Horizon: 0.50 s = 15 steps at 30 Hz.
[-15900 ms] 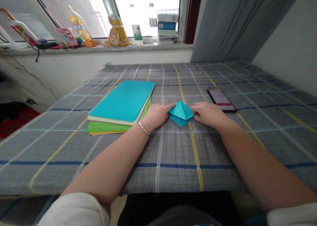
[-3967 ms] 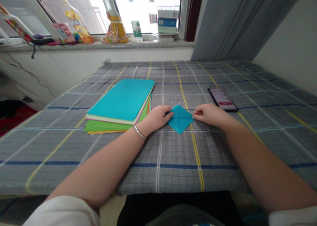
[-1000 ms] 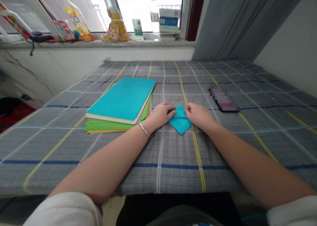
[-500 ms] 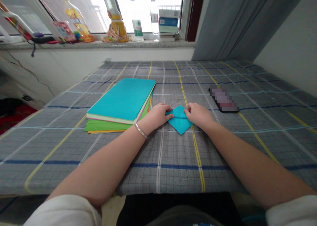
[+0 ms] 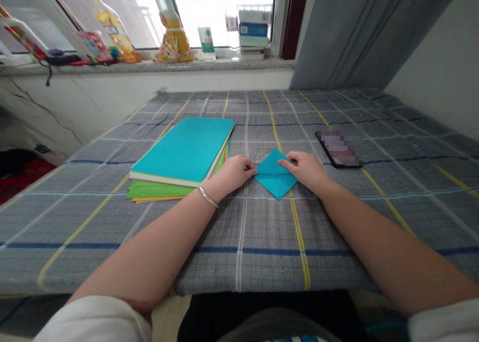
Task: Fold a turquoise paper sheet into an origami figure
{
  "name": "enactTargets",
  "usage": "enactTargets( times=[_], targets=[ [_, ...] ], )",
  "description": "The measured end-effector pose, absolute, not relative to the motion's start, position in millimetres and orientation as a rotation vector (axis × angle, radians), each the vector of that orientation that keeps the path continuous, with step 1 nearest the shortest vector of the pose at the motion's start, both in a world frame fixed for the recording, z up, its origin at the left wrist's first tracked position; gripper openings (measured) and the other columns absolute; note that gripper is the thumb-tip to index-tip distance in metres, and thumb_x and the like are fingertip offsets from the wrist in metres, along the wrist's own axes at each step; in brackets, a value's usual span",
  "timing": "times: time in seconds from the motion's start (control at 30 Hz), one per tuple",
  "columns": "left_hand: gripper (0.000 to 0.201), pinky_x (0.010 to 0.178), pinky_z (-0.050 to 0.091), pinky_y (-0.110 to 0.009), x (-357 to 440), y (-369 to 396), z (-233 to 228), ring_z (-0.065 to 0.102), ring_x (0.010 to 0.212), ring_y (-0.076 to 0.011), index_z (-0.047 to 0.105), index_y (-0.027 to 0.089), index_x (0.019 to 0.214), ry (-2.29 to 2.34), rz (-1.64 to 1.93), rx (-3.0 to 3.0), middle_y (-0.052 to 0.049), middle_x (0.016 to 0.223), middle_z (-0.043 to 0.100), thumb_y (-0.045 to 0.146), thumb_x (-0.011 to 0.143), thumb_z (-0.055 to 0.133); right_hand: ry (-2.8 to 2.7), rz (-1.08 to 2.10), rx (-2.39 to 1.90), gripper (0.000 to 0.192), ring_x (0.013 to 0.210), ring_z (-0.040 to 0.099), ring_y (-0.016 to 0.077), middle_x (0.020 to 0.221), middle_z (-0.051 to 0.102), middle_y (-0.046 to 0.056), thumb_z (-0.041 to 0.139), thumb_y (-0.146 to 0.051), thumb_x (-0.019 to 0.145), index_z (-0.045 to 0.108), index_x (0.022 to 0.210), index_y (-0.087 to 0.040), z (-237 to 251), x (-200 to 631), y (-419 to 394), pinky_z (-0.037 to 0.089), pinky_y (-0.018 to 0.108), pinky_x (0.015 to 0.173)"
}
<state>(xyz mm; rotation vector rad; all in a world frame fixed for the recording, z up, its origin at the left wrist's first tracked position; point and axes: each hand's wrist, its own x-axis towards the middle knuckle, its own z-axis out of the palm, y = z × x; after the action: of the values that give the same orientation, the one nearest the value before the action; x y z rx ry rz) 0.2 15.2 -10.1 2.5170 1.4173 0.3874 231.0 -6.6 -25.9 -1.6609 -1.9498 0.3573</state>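
Note:
A folded blue paper (image 5: 276,181), diamond-shaped with creases crossing at its middle, lies on the checked cloth between my two hands. At its left corner my left hand (image 5: 239,171) pinches the tip between thumb and forefinger; a silver bangle circles that wrist. My right hand (image 5: 305,170) grips the right side, its thumb on top of the paper and the other fingers curled, partly hidden. Left of my left hand sits a stack of coloured paper (image 5: 183,147), a blue sheet uppermost, with green and orange sheets sticking out below.
A phone (image 5: 340,150) with a blurred-out screen lies on the cloth to the right. The grey checked cloth (image 5: 149,262) covers the whole surface. Behind it, a windowsill (image 5: 224,66) bears bottles, a tube and boxes (image 5: 254,30). A grey curtain (image 5: 348,32) hangs at the back right.
The paper has shifted slightly right and shows more of its upper part, left corner included. My left fingers have drawn back to that corner; my right hand has moved a little right.

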Motion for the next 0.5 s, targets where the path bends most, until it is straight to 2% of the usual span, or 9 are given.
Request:
enactTargets(
  times=[0.17, 0.4, 0.5],
  targets=[
    [0.022, 0.069, 0.044, -0.028, -5.0, 19.1, -12.0, 0.063, 0.077, -0.0190, 0.071, 0.019, 0.081, 1.445, 0.294, 2.588, -0.005, 0.083, 0.072, 0.033, 0.090, 0.057, -2.043, 0.280, -1.813, 0.035, 0.063, 0.049, 0.0166, 0.068, 0.059, 0.001, 0.050, -0.049, 0.091, 0.055, 0.069, -0.022, -24.0, 228.9, -6.9, 0.026, 0.030, 0.057],
    [0.034, 0.082, 0.046, -0.031, 2.8, 17.4, -11.6, 0.066, 0.093, -0.0225, 0.071, 0.014, 0.090, 1.524, 0.105, 2.746, -0.011, 0.095, 0.071, 0.037, 0.097, 0.046, -2.088, 0.185, -1.946, 0.033, 0.071, 0.056, 0.0192, 0.079, 0.068, 0.005, 0.047, -0.047, 0.093, 0.061, 0.077, -0.021, -21.7, 224.6, -5.1, 0.027, 0.030, 0.058],
    [0.035, 0.082, 0.046, -0.032, 2.6, 19.3, -11.1, 0.066, 0.093, -0.0237, 0.070, 0.014, 0.089, 1.522, 0.067, 2.783, -0.012, 0.097, 0.071, 0.037, 0.097, 0.045, -2.084, 0.182, -1.965, 0.034, 0.070, 0.056, 0.0191, 0.079, 0.068, 0.006, 0.047, -0.048, 0.093, 0.061, 0.078, -0.021, -21.9, 223.9, -5.1, 0.026, 0.030, 0.057]
  ],
)
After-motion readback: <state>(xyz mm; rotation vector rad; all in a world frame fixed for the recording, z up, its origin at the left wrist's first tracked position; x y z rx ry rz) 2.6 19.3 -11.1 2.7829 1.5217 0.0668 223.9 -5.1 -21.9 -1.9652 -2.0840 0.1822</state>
